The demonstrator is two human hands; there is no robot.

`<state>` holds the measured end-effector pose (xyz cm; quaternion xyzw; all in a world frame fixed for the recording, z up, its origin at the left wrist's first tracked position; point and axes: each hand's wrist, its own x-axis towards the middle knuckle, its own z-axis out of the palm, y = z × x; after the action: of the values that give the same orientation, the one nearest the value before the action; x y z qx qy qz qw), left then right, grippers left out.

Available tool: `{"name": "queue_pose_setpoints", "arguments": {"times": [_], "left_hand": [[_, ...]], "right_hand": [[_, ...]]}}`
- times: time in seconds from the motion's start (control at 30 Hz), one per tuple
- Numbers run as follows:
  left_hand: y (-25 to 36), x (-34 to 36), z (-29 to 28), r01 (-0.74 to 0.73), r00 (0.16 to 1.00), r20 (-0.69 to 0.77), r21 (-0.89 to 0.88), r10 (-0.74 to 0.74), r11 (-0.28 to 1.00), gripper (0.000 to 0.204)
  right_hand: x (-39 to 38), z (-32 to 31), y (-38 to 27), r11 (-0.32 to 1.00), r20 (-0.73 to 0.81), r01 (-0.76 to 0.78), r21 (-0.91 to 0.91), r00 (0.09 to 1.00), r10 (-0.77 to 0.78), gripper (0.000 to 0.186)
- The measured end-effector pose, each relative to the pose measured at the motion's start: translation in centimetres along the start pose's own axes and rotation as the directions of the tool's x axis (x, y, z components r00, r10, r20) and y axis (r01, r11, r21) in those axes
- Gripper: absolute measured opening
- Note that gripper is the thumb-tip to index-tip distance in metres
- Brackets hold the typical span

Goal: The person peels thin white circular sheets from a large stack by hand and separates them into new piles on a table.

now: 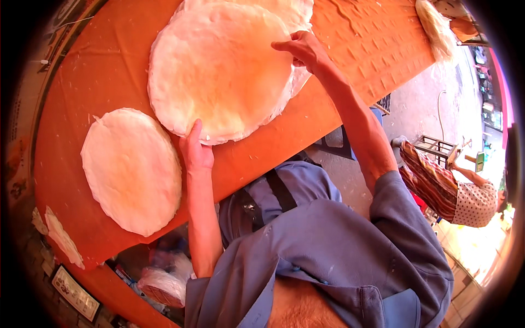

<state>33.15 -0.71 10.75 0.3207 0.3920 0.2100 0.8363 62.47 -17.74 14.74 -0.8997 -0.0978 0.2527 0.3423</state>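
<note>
A large, soft white round sheet [219, 71] with an uneven edge lies at the top middle of the orange-covered table [262, 145]. My left hand [197, 151] grips its near edge, thumb on top and the other fingers hidden beneath. At the upper right rim, my right hand [303, 50] is closed in a pinch on the edge of the sheet. More white material [299, 13] shows under and behind it. To the left, apart from both hands, a second, smaller-looking white round sheet [131, 172] lies flat near the table's front edge.
A pale fibrous bundle [436, 30] lies at the table's far right end. White scraps [63, 238] lie at the left corner. A plastic-wrapped bundle [164, 284] sits below the table edge. At right, another person [448, 191] bends near a metal-framed stool [436, 146].
</note>
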Motion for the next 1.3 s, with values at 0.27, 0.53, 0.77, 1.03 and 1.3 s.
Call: {"name": "queue_pose_setpoints", "arguments": {"times": [0.27,0.53,0.77,1.03,1.3], "left_hand": [[-0.4,0.7,-0.9,-0.017,1.0,-0.019,-0.023,0.017,1.0,0.044],[-0.1,0.1,0.1,-0.015,0.999,-0.029,-0.067,0.013,0.998,0.044],[0.3,0.1,1.0,-0.176,0.978,-0.103,0.058,0.182,0.983,0.054],[11.7,-1.6,8.8,-0.391,0.9,0.272,0.156,0.341,0.907,0.04],[22.6,-10.9,-6.3,-0.466,0.861,-0.056,0.308,0.505,0.829,0.051]], "right_hand": [[1.0,0.2,0.8,0.988,-0.042,0.119,-0.096,0.991,-0.124,0.067],[0.0,-0.6,0.3,0.888,0.259,-0.052,0.458,0.963,-0.078,0.031],[-0.2,1.5,5.6,0.969,0.167,0.115,0.22,0.974,-0.153,0.025],[-3.2,2.7,2.6,0.474,0.51,-0.457,0.753,0.86,0.018,0.055],[-9.4,11.5,-8.0,0.351,0.445,-0.357,0.865,0.871,-0.209,0.055]]}}
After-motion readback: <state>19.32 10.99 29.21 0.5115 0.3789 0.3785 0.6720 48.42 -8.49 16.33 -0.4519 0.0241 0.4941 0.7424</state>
